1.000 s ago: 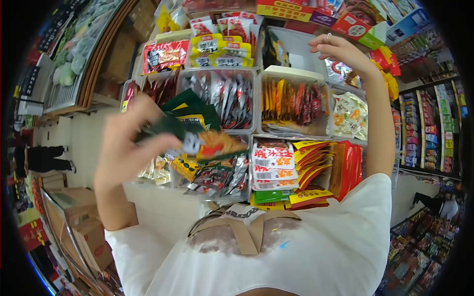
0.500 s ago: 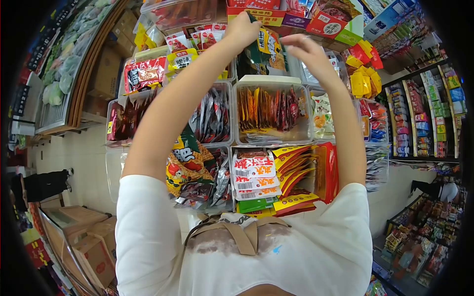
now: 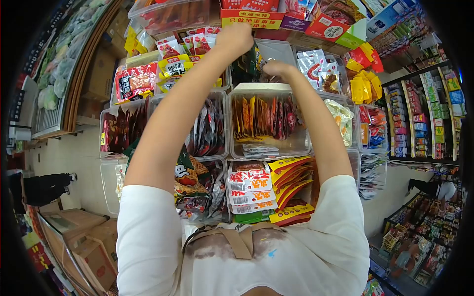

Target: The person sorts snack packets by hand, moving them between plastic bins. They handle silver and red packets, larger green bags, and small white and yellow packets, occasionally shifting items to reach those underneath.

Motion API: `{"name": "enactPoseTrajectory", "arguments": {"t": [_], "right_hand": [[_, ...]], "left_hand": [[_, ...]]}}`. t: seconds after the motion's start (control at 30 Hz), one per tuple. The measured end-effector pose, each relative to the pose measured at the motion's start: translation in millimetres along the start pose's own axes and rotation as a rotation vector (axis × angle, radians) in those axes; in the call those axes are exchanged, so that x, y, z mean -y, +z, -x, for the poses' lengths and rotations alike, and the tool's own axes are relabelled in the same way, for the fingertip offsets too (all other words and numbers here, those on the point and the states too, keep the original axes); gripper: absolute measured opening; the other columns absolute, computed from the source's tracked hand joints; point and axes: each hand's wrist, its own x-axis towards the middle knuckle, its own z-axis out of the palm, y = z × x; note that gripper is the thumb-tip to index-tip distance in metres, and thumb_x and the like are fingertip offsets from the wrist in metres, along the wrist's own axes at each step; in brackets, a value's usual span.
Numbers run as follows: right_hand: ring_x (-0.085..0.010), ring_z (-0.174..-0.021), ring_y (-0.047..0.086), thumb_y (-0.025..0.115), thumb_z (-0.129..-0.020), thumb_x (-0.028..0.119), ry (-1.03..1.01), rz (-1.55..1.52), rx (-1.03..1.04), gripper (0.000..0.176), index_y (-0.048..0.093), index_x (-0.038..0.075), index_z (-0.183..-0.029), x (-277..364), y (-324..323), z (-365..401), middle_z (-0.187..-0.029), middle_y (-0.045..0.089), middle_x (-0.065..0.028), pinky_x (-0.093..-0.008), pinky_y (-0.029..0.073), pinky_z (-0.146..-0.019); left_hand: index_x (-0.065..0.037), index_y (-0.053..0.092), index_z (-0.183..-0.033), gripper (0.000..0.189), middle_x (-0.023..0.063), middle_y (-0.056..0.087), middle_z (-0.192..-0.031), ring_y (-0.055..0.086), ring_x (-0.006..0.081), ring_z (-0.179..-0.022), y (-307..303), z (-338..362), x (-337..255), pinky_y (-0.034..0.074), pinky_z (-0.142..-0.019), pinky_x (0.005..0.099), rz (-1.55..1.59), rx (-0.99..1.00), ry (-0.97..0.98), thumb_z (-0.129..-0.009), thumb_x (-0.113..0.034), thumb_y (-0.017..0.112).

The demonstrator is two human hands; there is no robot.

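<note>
At the far middle bin, my left hand is closed on the upper part of a dark green snack bag. The bag stands at the bin's left side, partly covered by my forearm. My right hand reaches into the same bin with curled fingers, close to the bag's right edge; I cannot tell what those fingers hold. Just nearer to me, a clear bin holds a row of upright orange and red packets.
Yellow packets and red-and-white packets fill neighbouring bins. Printed cartons stand behind. White packets and green bags lie nearer my body. Shelves line the right, cardboard boxes the lower left.
My left hand has moved down and slightly left with the green bag, whose printed front has turned out of view. My right hand has come down into the bin, its fingers now curled.
</note>
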Motion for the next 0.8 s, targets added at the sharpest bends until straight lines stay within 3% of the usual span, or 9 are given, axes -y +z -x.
{"name": "enactPoseTrajectory", "arguments": {"t": [0.1,0.2,0.33,0.4,0.43,0.47,0.57,0.7,0.8], "right_hand": [[-0.023,-0.069,0.058,0.051,-0.07,0.011,0.159,-0.168,-0.013,0.026,0.055,-0.004,-0.092,-12.9,-5.0,-8.0,-0.088,0.059,-0.0172,-0.0296,0.048,-0.058],[-0.0222,-0.064,0.059,0.052,-0.07,0.012,0.095,-0.156,0.045,0.028,0.054,-0.005,-0.092,-16.4,0.8,-11.8,-0.084,0.06,-0.0169,-0.0312,0.048,-0.057],[-0.0232,-0.064,0.058,0.049,-0.068,0.009,0.052,-0.019,0.054,0.025,0.056,-0.004,-0.088,-12.8,0.6,-8.4,-0.08,0.06,-0.015,-0.0327,0.046,-0.058],[-0.0232,-0.066,0.058,0.049,-0.067,0.008,0.052,-0.009,0.076,0.025,0.057,-0.004,-0.087,-17.3,-0.3,-14.7,-0.08,0.06,-0.0147,-0.033,0.046,-0.058],[-0.0232,-0.068,0.058,0.048,-0.066,0.007,0.059,0.001,0.101,0.024,0.058,-0.004,-0.086,-20.7,0.7,-17.4,-0.079,0.06,-0.0144,-0.0332,0.046,-0.059],[-0.0232,-0.068,0.058,0.048,-0.066,0.007,0.059,0.001,0.102,0.024,0.058,-0.004,-0.086,-25.8,1.9,-23.9,-0.079,0.06,-0.0144,-0.0332,0.046,-0.059],[-0.0226,-0.071,0.058,0.048,-0.066,0.006,-0.045,0.002,0.109,0.024,0.059,-0.003,-0.084,-36.7,5.4,-42.8,-0.079,0.06,-0.0142,-0.0328,0.046,-0.06],[-0.0247,-0.073,0.058,0.052,-0.061,0.013,-0.037,0.004,0.124,0.03,0.062,-0.001,-0.086,-33.9,4.5,-37.1,-0.083,0.061,-0.015,-0.0326,0.044,-0.065],[-0.0252,-0.074,0.057,0.053,-0.06,0.014,-0.034,0.031,0.095,0.032,0.062,-0.001,-0.087,-37.6,4.2,-39.7,-0.084,0.061,-0.0155,-0.0327,0.044,-0.066]], "left_hand": [[-0.003,0.06,-0.081,0.021,0.0196,0.059,-0.08,0.057,0.0353,-0.079,-14.2,5.8,17.3,0.045,-0.07,0.043,-0.106,0.072,0.175,-0.073,-0.016,0.046],[-0.003,0.06,-0.081,0.02,0.0188,0.059,-0.083,0.056,0.0341,-0.082,-25.7,13.6,26.0,0.045,-0.072,0.0411,-0.137,0.036,0.25,-0.073,-0.016,0.047],[-0.004,0.06,-0.086,0.023,0.0174,0.06,-0.087,0.056,0.0321,-0.086,-34.1,18.2,29.0,0.044,-0.074,0.039,-0.122,0.237,0.158,-0.075,-0.02,0.048],[-0.005,0.058,-0.094,0.031,0.0161,0.06,-0.089,0.057,0.0311,-0.086,-38.7,22.3,25.0,0.044,-0.076,0.0383,-0.151,0.455,0.181,-0.076,-0.03,0.049],[-0.005,0.057,-0.098,0.045,0.0177,0.06,-0.09,0.057,0.0309,-0.086,-40.2,22.4,21.5,0.044,-0.077,0.0371,-0.196,0.512,0.203,-0.074,-0.043,0.051],[-0.005,0.057,-0.098,0.045,0.0177,0.06,-0.09,0.057,0.0309,-0.086,-38.4,25.2,15.8,0.044,-0.077,0.0371,-0.196,0.513,0.203,-0.074,-0.043,0.051],[-0.004,0.057,-0.1,0.06,0.0238,0.056,-0.098,0.056,0.0335,-0.09,-27.1,34.0,-4.4,0.043,-0.08,0.0378,-0.242,0.476,-0.032,-0.068,-0.055,0.053],[-0.004,0.059,-0.102,0.058,0.0223,0.047,-0.114,0.05,0.037,-0.1,-13.5,32.1,-16.4,0.04,-0.082,0.047,-0.309,0.48,-0.067,-0.07,-0.052,0.052],[-0.005,0.059,-0.102,0.05,0.022,0.051,-0.11,0.051,0.0355,-0.1,1.7,26.0,-9.0,0.041,-0.082,0.0444,-0.203,0.378,-0.169,-0.072,-0.045,0.052]]}}
